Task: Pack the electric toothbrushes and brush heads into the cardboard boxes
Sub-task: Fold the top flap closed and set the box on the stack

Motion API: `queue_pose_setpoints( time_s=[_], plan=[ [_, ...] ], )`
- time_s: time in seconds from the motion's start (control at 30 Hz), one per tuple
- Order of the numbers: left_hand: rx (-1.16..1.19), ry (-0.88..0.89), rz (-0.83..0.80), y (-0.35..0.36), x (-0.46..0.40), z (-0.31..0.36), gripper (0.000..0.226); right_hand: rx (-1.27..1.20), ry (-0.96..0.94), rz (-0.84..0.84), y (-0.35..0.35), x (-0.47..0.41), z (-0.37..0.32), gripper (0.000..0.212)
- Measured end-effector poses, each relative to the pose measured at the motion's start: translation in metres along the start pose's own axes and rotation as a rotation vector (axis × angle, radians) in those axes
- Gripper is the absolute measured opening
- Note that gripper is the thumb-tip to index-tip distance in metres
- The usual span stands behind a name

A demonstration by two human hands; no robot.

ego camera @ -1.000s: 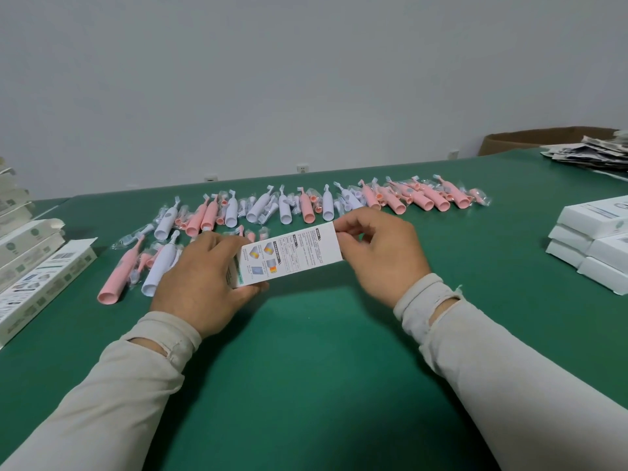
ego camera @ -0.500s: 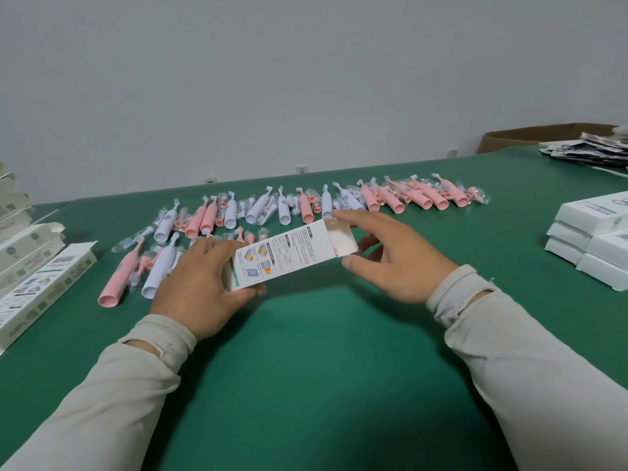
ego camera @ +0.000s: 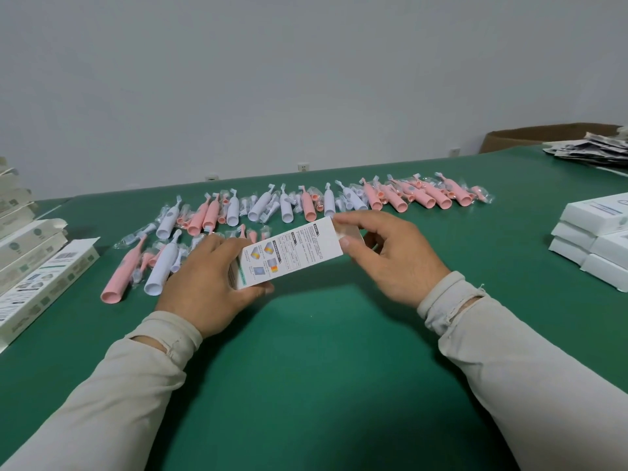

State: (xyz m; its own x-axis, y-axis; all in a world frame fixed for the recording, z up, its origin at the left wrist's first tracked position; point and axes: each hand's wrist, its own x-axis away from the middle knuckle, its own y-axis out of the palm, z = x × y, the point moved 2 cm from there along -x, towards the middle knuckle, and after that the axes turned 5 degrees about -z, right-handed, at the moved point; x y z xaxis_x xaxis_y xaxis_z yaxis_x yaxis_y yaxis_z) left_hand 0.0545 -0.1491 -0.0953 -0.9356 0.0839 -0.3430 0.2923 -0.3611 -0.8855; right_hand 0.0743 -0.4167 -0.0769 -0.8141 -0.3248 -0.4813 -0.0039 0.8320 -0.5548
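A white printed cardboard box (ego camera: pixel 292 254) is held just above the green table, tilted up to the right. My left hand (ego camera: pixel 207 277) grips its lower left end, thumb along the near edge. At its right end my right hand (ego camera: pixel 387 253) pinches the end flap between thumb and forefinger. Behind the box, pink and white electric toothbrushes (ego camera: pixel 307 207) and small bagged brush heads (ego camera: pixel 479 193) lie in a long row. A pink toothbrush (ego camera: pixel 124 270) and a white toothbrush (ego camera: pixel 161 266) lie left of my left hand.
Flat and opened white boxes (ego camera: pixel 37 266) are stacked at the left table edge. Closed white boxes (ego camera: pixel 594 232) are stacked at the right. A pile of printed leaflets (ego camera: pixel 591 153) and a brown carton (ego camera: pixel 543 136) sit at the far right.
My right hand had opened away from the box end with its flap open; now its thumb and forefinger pinch the flap against the right end. The left hand kept its hold.
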Motion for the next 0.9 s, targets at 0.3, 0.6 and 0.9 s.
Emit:
queue_pose_setpoints(
  time_s=[0.3,0.6,0.9],
  plan=[
    [0.023,-0.029,0.03,-0.004,0.001,0.0,0.07,-0.415,0.11,0.13,0.006,-0.004,0.002,0.016],
    [-0.03,-0.035,0.016,-0.007,0.003,0.006,0.074,-0.396,0.111,0.153,0.009,-0.003,0.0,0.009],
    [0.344,0.122,-0.055,0.008,0.011,0.048,0.057,-0.627,0.257,0.271,0.022,-0.001,-0.003,0.058]
  ],
)
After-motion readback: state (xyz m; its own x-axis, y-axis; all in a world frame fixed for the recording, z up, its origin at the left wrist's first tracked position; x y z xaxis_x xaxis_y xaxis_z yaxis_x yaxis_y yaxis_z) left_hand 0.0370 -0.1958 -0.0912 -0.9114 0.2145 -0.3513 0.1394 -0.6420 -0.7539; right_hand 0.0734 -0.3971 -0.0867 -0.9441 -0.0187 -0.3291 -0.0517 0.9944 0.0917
